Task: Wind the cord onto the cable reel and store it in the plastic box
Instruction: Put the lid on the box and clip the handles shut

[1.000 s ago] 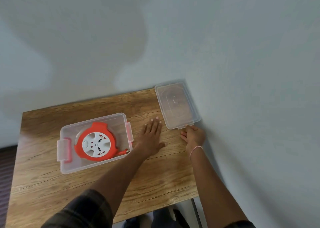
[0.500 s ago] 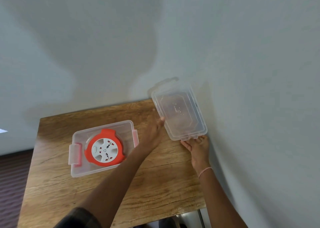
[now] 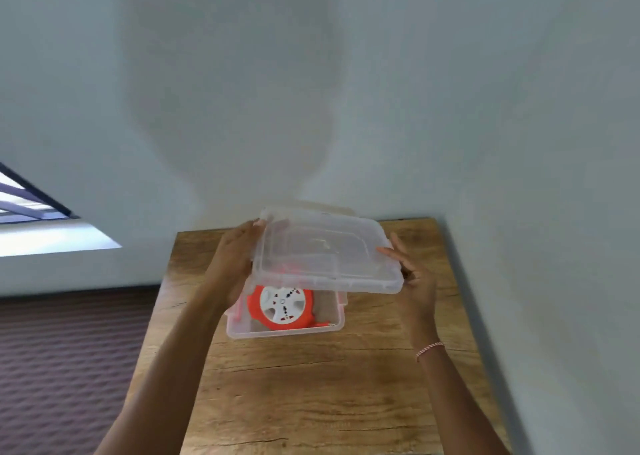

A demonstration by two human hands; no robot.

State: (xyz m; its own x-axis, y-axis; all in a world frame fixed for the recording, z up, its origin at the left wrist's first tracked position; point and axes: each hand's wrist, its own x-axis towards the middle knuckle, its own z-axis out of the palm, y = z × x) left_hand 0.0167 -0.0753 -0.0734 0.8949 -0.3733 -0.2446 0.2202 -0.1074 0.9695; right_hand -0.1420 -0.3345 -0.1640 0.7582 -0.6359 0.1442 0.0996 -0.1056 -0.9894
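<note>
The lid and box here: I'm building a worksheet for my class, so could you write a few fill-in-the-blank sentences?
1. The clear lid is held by ____ hands.
2. The orange cable reel lies inside the plastic ____.
3. The box stands on a ____ table.
4. The bracelet is on the ____ wrist.

Missing words: both; box; wooden; right

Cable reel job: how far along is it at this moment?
Done: the orange cable reel lies flat inside the clear plastic box on the wooden table, with no loose cord trailing. In hand: the left hand and right hand hold the clear lid by its ends, tilted above the box. Left: lower the lid onto the box and close the latches.
</note>
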